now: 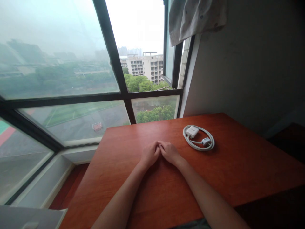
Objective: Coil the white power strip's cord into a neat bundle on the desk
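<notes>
My left hand point(150, 154) rests on the reddish-brown wooden table point(114, 178), its fingers curled in and closed. Against it lies my right hand point(169, 152), closed in the same way, so the two touch at the fingertips and knuckles. I see nothing held in either one. To the right of my right hand, and apart from it, a white extension cord point(198, 149) lies in a loose coil. Its socket block point(192, 131) sits at the coil's upper left, and its plug point(206, 141) lies at the lower right.
Dark-framed windows point(124, 79) rise behind and to the left of the table, with one pane swung outward. A pale curtain point(197, 19) hangs at the top. A bare wall point(238, 70) stands at the right. Below left are a white ledge point(47, 178) and dark red floor point(71, 184).
</notes>
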A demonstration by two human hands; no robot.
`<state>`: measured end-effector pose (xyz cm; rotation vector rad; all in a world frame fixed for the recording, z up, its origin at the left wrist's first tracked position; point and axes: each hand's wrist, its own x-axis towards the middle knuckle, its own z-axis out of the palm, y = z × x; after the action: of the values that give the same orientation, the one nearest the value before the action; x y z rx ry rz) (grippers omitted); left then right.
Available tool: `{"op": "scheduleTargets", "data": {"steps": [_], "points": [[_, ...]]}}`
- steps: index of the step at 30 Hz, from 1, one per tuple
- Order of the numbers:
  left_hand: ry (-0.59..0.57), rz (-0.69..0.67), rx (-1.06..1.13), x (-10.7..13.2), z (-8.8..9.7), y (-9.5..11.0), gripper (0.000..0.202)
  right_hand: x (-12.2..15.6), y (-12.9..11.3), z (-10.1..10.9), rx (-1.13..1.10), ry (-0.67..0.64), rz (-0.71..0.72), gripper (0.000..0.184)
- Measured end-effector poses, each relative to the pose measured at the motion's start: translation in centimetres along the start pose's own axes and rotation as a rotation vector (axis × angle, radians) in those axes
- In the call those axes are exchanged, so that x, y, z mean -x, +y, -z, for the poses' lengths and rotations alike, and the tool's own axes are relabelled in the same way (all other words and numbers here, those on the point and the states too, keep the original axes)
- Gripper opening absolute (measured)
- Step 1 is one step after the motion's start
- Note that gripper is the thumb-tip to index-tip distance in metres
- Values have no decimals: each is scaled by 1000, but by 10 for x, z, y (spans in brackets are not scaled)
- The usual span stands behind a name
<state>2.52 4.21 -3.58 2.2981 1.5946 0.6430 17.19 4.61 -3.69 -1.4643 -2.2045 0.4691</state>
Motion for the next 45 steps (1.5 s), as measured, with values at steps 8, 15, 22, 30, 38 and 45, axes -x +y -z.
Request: {"op": "scheduleTargets", "data": {"steps": [8, 15, 22, 30, 38, 45], "points": [[-9, 12, 8, 0, 3, 2, 21, 0, 0, 0, 15, -1, -8, 28], [-12, 21, 15, 0, 3, 2, 21, 0, 0, 0, 19, -6, -12, 28], [-8, 7, -8, 0, 1, 1, 21, 0, -1, 0, 13, -1, -7, 28], [-18, 30, 1, 0, 2, 2, 20, 1, -2, 2, 25, -9, -23, 28], [1, -2, 1, 0, 0, -2, 20, 0, 0, -2, 11, 6, -4, 28], [4, 1, -3, 0, -1, -2, 19, -1, 1, -1, 6, 0, -9, 27]]}}
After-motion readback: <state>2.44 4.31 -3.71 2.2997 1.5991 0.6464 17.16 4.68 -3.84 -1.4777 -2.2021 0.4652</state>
